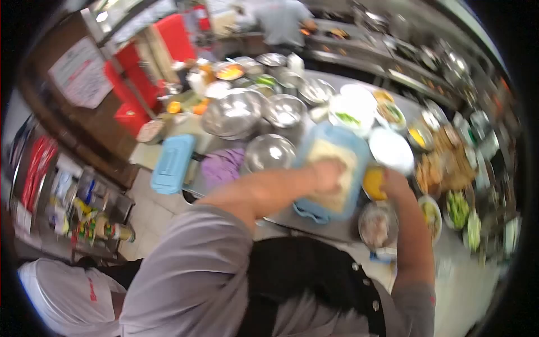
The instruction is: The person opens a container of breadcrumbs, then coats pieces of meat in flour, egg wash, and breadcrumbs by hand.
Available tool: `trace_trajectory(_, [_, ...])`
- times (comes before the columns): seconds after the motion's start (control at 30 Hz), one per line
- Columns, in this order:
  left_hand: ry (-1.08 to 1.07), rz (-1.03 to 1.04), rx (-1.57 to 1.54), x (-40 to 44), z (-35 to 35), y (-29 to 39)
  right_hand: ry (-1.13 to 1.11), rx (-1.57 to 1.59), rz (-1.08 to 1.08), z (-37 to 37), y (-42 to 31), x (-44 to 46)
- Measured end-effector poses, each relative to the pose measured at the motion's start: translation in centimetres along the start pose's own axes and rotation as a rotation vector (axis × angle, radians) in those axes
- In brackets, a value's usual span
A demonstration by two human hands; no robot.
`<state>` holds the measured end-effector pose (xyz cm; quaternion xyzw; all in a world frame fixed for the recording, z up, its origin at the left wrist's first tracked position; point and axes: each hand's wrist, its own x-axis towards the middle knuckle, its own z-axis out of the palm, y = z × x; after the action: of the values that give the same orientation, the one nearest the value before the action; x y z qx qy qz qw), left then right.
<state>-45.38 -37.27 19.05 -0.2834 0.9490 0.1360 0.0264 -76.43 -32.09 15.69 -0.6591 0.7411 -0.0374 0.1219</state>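
Note:
A blue plastic tub [359,149] stands on the table in front of me, with a pale, crumb-like layer [328,149] inside. My left hand [328,175] reaches into the tub and touches this layer; blur hides the fingers' pose. Just right of the tub is a bowl of yellow liquid [372,182], perhaps beaten egg. My right hand [393,184] is at that bowl's right side, its fingers pointing down toward it, too smeared to tell whether they grip anything. Nearer to me, a metal bowl [378,224] holds pale pinkish pieces.
Steel bowls [270,153] and a purple cloth [223,167] lie left of the tub. A light blue lid [173,164] is farther left. White plates [391,150] stand behind the yellow bowl, and green vegetables [458,210] sit at right. One person [70,297] is at lower left, another [281,22] at the stove.

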Motion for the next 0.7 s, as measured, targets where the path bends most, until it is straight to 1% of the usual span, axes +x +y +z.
trace_trajectory(0.03, [0.000,-0.012,-0.050,-0.3,-0.9,0.7,0.050,-0.065,-0.061,0.9,1.2,0.5])
trace_trajectory(0.07, [0.053,0.028,0.029,1.5,1.6,-1.1,0.024,-0.047,-0.060,-1.2,-0.4,-0.8])
trace_trajectory(0.1, [-0.043,-0.066,-0.008,1.5,0.0,-0.4,-0.017,-0.051,-0.074,-2.0,-0.3,-0.6])
trace_trajectory(0.13, [-0.064,-0.117,-0.004,1.8,-0.4,-0.2,-0.025,-0.104,-0.048,-3.1,-0.9,-0.5])
trace_trajectory(0.17, [-0.072,-0.148,-0.034,1.5,-1.2,0.3,-0.020,-0.058,-0.060,-4.3,-1.4,-1.0])
trace_trajectory(0.2, [-0.002,-0.126,-0.048,1.4,-0.9,-0.1,0.040,0.084,-0.033,-5.2,-1.6,-2.0])
trace_trajectory(0.23, [0.079,-0.115,-0.061,1.5,-0.6,-0.5,0.033,0.080,-0.049,-6.1,-2.0,-2.3])
trace_trajectory(0.27, [0.100,-0.163,-0.115,1.6,-0.5,-0.5,0.055,0.106,-0.040,-6.9,-2.6,-2.9])
trace_trajectory(0.33, [0.158,-0.281,-0.212,1.7,-1.1,-0.4,0.028,0.178,0.003,-7.4,-3.1,-3.4])
trace_trajectory(0.37, [0.168,-0.349,-0.378,1.9,-1.5,-0.4,0.017,0.216,0.015,-7.6,-3.6,-3.4])
trace_trajectory(0.43, [0.190,-0.500,-0.712,1.5,-2.4,-0.4,-0.007,0.129,0.097,-6.4,-4.3,-3.4])
trace_trajectory(0.47, [0.185,-0.533,-0.981,1.8,-2.1,-1.2,0.004,0.074,0.118,-4.5,-3.7,-2.9])
trace_trajectory(0.5, [0.252,-0.525,-1.063,1.7,-2.1,-1.1,0.014,0.018,0.137,-3.2,-3.3,-2.4])
trace_trajectory(0.57, [0.395,-0.500,-1.224,1.6,-2.5,-0.9,0.069,0.044,0.165,-3.1,-3.6,-3.2])
trace_trajectory(0.6, [0.268,-0.516,-1.247,2.1,-2.5,-2.1,0.099,0.047,0.162,-4.3,-4.2,-4.0])
trace_trajectory(0.63, [0.254,-0.522,-1.277,1.8,-3.0,-2.2,0.129,0.051,0.161,-5.6,-4.8,-4.4])
trace_trajectory(0.7, [0.222,-0.527,-1.336,1.5,-4.2,-2.1,0.187,0.140,0.046,-8.4,-5.6,-4.7])
